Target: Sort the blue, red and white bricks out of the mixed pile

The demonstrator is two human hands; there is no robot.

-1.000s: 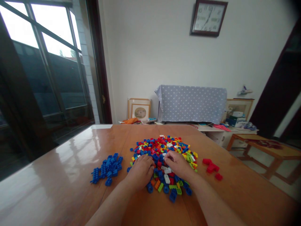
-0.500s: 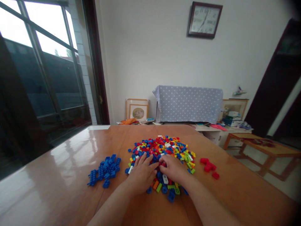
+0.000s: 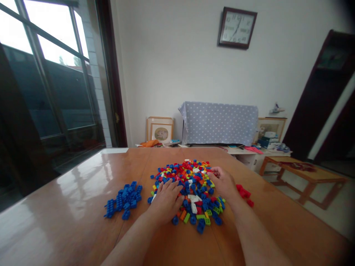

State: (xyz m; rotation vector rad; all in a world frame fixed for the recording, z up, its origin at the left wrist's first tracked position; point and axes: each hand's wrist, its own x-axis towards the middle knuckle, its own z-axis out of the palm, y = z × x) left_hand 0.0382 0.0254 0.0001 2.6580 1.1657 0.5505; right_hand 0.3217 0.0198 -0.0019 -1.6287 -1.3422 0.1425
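A heap of mixed toy building bricks (image 3: 198, 192), in red, blue, yellow, green, orange and white, lies on the wooden table. My left hand (image 3: 166, 201) rests on the heap's left side, fingers stretched and spread, holding nothing. Over the heap's right edge is my right hand (image 3: 224, 181), its thumb and fingers pinched together, with a bit of red toy brick showing at the fingertips. A group of blue bricks (image 3: 124, 199) lies apart on the left. On the right, partly hidden behind my right wrist, are several red bricks (image 3: 244, 191).
The glossy table (image 3: 80, 192) stretches to a far edge, with a white cabinet (image 3: 252, 160) beyond it. A dotted cloth (image 3: 220, 123) covers something on the cabinet. To the right stands a low wooden stool or bench (image 3: 302, 168).
My right hand has moved right and away from me, from the middle of the heap to its right edge. My left hand stays nearly in place. The view has shifted slightly.
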